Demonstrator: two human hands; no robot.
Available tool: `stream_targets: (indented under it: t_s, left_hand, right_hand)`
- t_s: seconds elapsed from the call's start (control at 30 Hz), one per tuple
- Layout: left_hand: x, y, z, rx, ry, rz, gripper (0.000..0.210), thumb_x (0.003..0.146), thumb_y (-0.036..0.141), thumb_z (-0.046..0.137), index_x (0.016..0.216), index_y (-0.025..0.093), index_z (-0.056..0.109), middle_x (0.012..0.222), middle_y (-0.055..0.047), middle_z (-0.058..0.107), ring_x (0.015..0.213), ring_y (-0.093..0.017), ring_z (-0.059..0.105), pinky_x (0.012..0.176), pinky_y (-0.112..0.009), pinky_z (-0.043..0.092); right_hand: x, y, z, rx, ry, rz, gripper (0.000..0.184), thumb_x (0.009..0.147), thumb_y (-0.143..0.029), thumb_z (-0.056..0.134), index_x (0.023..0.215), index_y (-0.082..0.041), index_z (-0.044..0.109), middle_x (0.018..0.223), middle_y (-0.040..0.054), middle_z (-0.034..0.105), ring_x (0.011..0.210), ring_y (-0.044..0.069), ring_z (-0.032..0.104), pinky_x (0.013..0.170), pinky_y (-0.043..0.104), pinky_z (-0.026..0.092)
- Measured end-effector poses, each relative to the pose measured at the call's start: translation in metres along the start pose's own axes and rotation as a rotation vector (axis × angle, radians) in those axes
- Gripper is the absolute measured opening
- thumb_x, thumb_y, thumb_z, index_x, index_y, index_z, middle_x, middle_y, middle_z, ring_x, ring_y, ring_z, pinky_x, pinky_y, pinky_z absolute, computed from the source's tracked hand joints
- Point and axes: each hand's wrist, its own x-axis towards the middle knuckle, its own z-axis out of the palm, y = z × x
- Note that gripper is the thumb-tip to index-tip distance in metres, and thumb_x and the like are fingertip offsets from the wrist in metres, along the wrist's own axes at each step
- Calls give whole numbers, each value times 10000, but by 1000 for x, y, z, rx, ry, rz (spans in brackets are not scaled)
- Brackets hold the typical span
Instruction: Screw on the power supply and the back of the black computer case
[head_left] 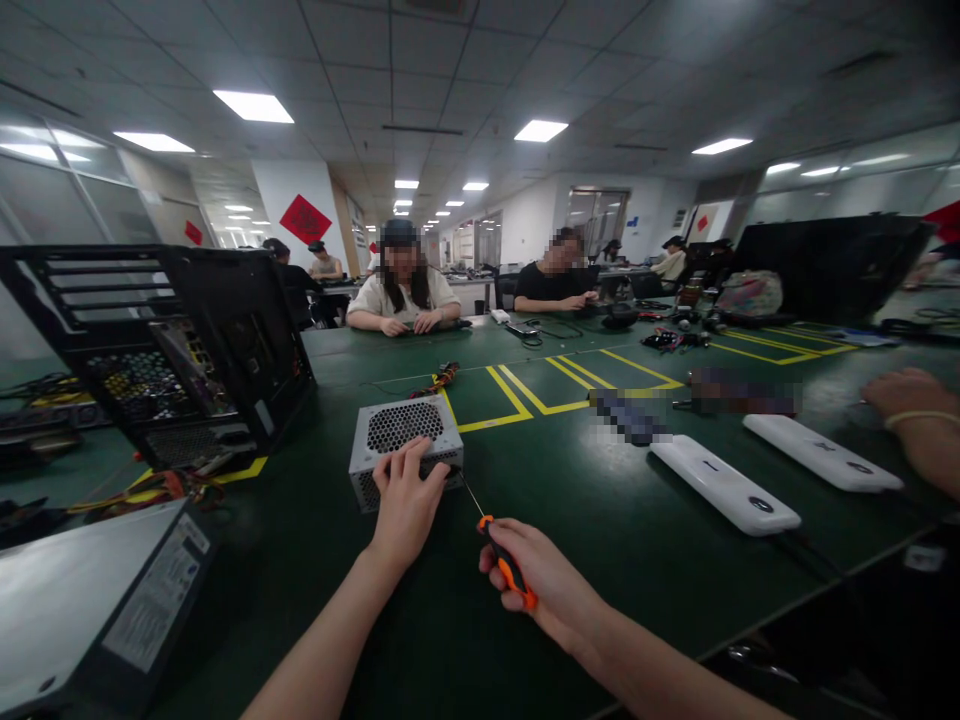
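Observation:
A grey power supply unit (409, 430) with a honeycomb fan grille on top sits on the green table. My left hand (405, 490) grips its near side, fingers over the top edge and thumb at the right corner. In my right hand (536, 570) is a screwdriver (512, 575) with an orange and black handle, fingers wrapped round it. Its thin shaft slants up and left to the unit's near right corner, by my left thumb. The tip is too small to make out, so I cannot tell whether it sits in a screw.
An open black computer case (262, 350) stands at the left, behind a larger silver power supply (112, 600) and loose cables. White power banks (724, 485) lie at the right, near another person's hand (915, 405). Two people (405, 290) sit across the table.

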Motion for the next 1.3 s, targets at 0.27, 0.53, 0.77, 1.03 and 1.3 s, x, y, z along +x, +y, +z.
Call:
stream_targets:
  t_s: [0.27, 0.53, 0.77, 1.03, 1.3]
  left_hand:
    - [-1, -3, 0, 13, -31, 17, 202, 764, 177, 493, 926, 252, 587, 1183, -107, 459, 1143, -262, 364, 879, -449, 262]
    - [-1, -6, 0, 23, -42, 25, 199, 767, 180, 487, 936, 242, 572, 1183, -103, 468, 1145, -261, 366, 873, -438, 268]
    - [0, -7, -2, 6, -37, 24, 327, 746, 187, 519, 1072, 202, 505, 1178, -109, 490, 1126, -250, 386, 871, -410, 285]
    - [0, -6, -4, 20, -57, 15, 458, 750, 184, 509, 1201, 200, 426, 1191, -104, 484, 1129, -242, 377, 874, -398, 281]
    - [0, -5, -2, -2, -48, 9, 455, 759, 169, 491, 1207, 215, 429, 1191, -106, 489, 1129, -250, 374, 879, -412, 270]
  right_hand:
    - [0, -1, -3, -57, -10, -77, 112, 814, -248, 460, 762, -149, 461, 623, -19, 493, 444, 28, 435, 331, 112, 219]
    - [3, 10, -10, -284, 56, -275, 183, 733, -160, 468, 913, -175, 442, 744, -9, 490, 492, 55, 463, 353, 144, 280]
    - [-10, 16, -22, -942, 280, -947, 207, 759, -125, 455, 954, -190, 442, 923, 53, 516, 848, 168, 551, 768, 342, 467]
    - [-4, 16, -20, -1662, 240, -1377, 155, 822, -82, 382, 881, -118, 520, 929, 121, 553, 788, 183, 555, 638, 296, 499]
    - [-13, -8, -31, -2019, 48, -1630, 244, 819, -43, 341, 840, -119, 572, 1023, 145, 585, 794, 199, 538, 648, 322, 477]
